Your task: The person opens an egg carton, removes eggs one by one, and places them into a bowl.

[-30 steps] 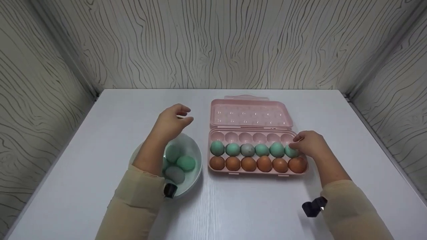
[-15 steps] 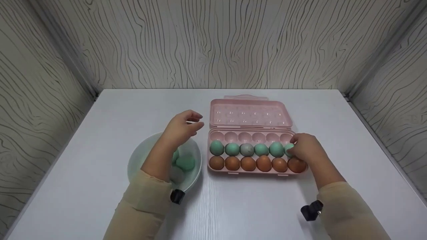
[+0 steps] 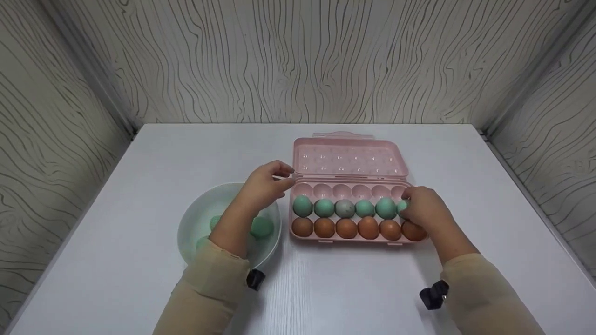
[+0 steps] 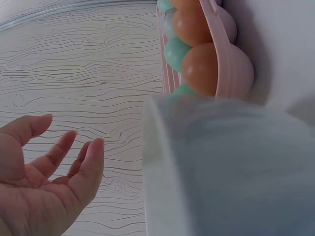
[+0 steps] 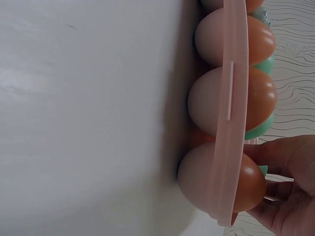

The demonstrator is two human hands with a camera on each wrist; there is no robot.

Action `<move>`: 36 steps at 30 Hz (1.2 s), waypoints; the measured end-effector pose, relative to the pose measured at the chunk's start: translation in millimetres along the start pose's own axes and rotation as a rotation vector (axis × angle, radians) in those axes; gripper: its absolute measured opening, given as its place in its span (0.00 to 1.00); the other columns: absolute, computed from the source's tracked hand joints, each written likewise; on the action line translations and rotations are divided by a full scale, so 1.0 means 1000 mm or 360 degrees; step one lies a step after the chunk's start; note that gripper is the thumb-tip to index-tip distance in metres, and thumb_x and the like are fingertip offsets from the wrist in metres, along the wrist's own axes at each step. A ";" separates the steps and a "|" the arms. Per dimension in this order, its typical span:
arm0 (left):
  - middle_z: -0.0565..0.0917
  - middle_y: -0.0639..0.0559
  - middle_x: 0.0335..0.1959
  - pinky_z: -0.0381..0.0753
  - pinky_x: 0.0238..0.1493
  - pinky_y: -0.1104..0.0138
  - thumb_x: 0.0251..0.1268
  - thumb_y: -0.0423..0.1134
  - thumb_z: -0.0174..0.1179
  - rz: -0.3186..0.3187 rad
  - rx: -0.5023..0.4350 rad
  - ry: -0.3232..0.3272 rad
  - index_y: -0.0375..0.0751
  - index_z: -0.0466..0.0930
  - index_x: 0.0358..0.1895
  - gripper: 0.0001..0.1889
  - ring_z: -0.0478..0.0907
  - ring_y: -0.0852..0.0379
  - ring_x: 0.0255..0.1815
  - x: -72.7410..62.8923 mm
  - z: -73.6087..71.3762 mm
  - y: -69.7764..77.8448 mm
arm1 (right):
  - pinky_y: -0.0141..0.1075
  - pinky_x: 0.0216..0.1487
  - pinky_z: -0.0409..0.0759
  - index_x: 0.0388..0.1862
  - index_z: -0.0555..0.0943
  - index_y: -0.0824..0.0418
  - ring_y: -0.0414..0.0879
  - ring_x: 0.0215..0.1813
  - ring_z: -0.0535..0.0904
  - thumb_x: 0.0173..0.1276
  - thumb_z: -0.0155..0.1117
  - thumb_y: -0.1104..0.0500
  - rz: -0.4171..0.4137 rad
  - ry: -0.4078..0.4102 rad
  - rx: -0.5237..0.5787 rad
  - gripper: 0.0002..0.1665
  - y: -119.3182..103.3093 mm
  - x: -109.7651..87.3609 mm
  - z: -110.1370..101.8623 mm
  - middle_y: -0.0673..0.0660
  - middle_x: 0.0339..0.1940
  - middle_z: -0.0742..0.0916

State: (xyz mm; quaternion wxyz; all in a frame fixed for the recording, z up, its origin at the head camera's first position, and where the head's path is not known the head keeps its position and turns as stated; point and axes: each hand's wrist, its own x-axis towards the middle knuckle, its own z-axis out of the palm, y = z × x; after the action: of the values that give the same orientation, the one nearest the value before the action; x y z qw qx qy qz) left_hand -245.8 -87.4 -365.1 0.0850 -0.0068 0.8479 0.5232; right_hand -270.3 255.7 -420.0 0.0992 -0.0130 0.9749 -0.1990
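Note:
A pink egg carton point(image 3: 326, 241) lies with its lid back. Its front row holds brown eggs point(image 3: 368, 228), and its middle row holds green eggs point(image 3: 386, 208) plus a greyish egg point(image 3: 345, 209). At the middle row's right end, my right hand point(image 3: 427, 207) has fingers around a green egg point(image 3: 402, 206), largely hidden by them; the right wrist view shows a sliver of that green egg point(image 5: 264, 169) between thumb and fingers. My left hand point(image 3: 266, 187), bare and loosely curved, hovers near the carton's left edge. In the left wrist view the left hand point(image 4: 54, 182) holds nothing.
A pale bowl point(image 3: 200, 200) stands left of the carton, under my left forearm, with several green eggs point(image 3: 261, 227) inside. The carton's back row has bare pink cups point(image 3: 342, 190). Wood-grain panels point(image 3: 298, 60) enclose the white table point(image 3: 354, 293) at back and sides.
My left hand has moved right and slightly toward me, from over the bowl's far side to the carton's left edge. The right hand has shifted slightly left, covering more of the end green egg.

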 end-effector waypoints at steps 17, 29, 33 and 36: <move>0.77 0.52 0.50 0.78 0.47 0.65 0.61 0.42 0.59 -0.0014 0.0061 -0.0060 0.49 0.75 0.48 0.13 0.73 0.55 0.52 -0.001 0.008 0.001 | 0.55 0.49 0.73 0.51 0.74 0.68 0.60 0.48 0.74 0.57 0.63 0.62 0.0075 -0.0043 0.0073 0.22 -0.004 -0.005 -0.018 0.67 0.46 0.79; 0.77 0.54 0.49 0.78 0.46 0.64 0.60 0.44 0.59 -0.0018 0.0096 -0.0085 0.52 0.75 0.48 0.12 0.74 0.55 0.50 -0.001 0.012 0.002 | 0.53 0.53 0.71 0.53 0.73 0.65 0.61 0.53 0.71 0.59 0.64 0.56 0.0023 0.0041 0.0301 0.25 -0.010 -0.008 -0.032 0.66 0.52 0.77; 0.77 0.53 0.48 0.78 0.46 0.65 0.61 0.43 0.58 0.0012 0.0097 -0.0104 0.51 0.75 0.47 0.12 0.74 0.56 0.50 0.000 0.016 0.005 | 0.51 0.53 0.72 0.55 0.73 0.64 0.60 0.54 0.71 0.59 0.65 0.55 0.0003 0.0029 0.0402 0.26 -0.015 -0.009 -0.035 0.65 0.53 0.76; 0.77 0.52 0.48 0.78 0.46 0.65 0.61 0.42 0.58 0.0066 0.0089 -0.0127 0.48 0.75 0.48 0.12 0.73 0.56 0.51 -0.001 0.019 0.006 | 0.51 0.53 0.71 0.55 0.73 0.61 0.58 0.56 0.70 0.59 0.65 0.53 -0.0010 -0.0007 0.0517 0.26 -0.022 -0.010 -0.035 0.63 0.55 0.76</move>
State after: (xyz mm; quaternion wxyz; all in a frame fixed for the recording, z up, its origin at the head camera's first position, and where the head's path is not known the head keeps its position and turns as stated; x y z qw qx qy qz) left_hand -243.1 -67.5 -367.7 0.1081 0.0339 0.8581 0.5009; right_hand -268.0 249.4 -378.1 0.1015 -0.0002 0.9296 -0.3544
